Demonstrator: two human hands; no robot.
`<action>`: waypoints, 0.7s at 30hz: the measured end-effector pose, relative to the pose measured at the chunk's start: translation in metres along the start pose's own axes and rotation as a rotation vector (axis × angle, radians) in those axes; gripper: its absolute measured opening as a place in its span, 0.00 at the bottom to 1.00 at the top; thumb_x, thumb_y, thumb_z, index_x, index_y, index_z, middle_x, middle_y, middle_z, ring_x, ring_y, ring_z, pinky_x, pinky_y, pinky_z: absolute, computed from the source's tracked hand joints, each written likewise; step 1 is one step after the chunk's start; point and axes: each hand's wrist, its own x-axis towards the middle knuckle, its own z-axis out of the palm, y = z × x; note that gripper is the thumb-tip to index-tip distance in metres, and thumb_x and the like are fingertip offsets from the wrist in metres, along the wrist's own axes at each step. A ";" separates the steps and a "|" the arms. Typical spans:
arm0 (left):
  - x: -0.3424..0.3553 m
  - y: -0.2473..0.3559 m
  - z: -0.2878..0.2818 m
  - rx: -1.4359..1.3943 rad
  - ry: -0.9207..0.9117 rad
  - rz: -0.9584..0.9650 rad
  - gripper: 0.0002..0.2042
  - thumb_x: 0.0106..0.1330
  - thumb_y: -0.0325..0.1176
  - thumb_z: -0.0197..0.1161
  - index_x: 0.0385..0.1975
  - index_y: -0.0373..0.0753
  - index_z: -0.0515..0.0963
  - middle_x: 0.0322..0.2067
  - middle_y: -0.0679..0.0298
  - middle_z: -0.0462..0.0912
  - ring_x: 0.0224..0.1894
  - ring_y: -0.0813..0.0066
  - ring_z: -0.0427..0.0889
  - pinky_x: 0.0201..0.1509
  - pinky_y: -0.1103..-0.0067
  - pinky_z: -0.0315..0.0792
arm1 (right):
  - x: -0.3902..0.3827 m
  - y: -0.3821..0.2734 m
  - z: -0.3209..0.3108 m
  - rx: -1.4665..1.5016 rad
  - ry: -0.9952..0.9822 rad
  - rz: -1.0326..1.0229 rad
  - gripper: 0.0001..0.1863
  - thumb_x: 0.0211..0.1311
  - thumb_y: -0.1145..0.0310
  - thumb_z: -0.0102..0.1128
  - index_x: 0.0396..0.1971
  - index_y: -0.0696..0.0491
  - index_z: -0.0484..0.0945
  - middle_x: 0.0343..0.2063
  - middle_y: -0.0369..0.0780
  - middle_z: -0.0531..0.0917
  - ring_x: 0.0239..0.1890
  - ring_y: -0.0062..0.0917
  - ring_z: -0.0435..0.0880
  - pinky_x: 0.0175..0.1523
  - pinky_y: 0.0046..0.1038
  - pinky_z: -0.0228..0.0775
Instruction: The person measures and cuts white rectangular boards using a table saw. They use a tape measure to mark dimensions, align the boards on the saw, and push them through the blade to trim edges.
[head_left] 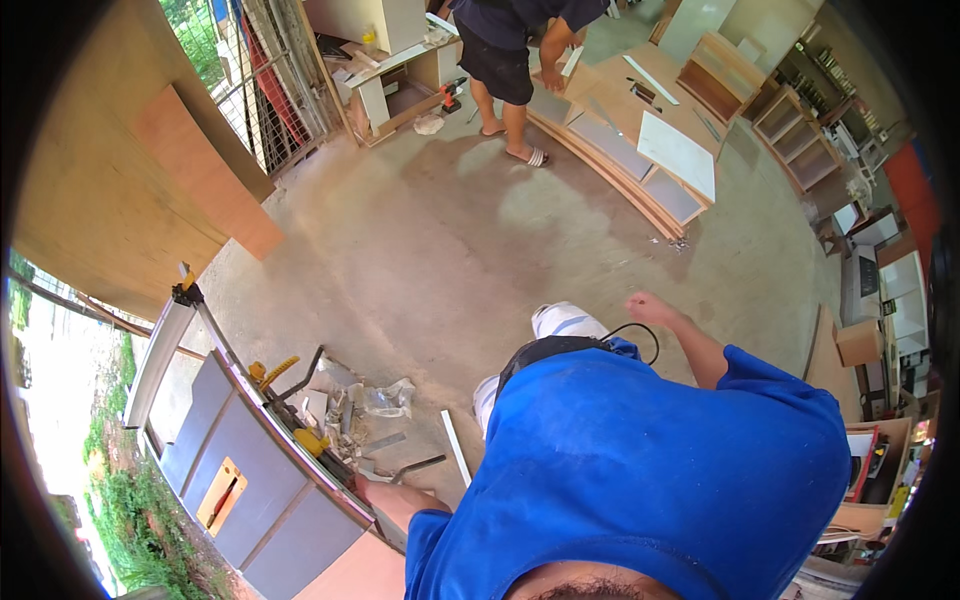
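Note:
My left hand (pixel 368 487) is at the front edge of a grey table saw (pixel 275 510), by its rail. Its fingers are hidden there, so I cannot tell what they touch. The saw top has a light wooden insert (pixel 222 497) with a red strip in it, and a fence (pixel 160 355) lies across the far end. Yellow parts (pixel 312 441) show under the rail. Out to my right, my right hand (pixel 650 308) hangs over the floor with its fingers curled in and nothing visible in them. A black cord (pixel 655 345) loops beside my waist.
Offcuts and a clear plastic bag (pixel 390 398) litter the floor by the saw, near a white strip (pixel 456 448). A co-worker in dark shorts (pixel 497 70) stands at a low stack of panels (pixel 610 140). Large plywood sheets (pixel 110 130) lean at left; cabinets (pixel 797 140) stand at right.

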 end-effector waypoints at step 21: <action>-0.078 -0.034 -0.038 -1.390 0.204 -0.244 0.16 0.71 0.36 0.46 0.54 0.39 0.72 0.50 0.64 0.75 0.51 0.70 0.76 0.59 0.70 0.67 | 0.191 -0.118 -0.071 -0.548 -0.320 -0.134 0.23 0.63 0.50 0.59 0.44 0.56 0.79 0.30 0.40 0.85 0.31 0.24 0.84 0.35 0.29 0.75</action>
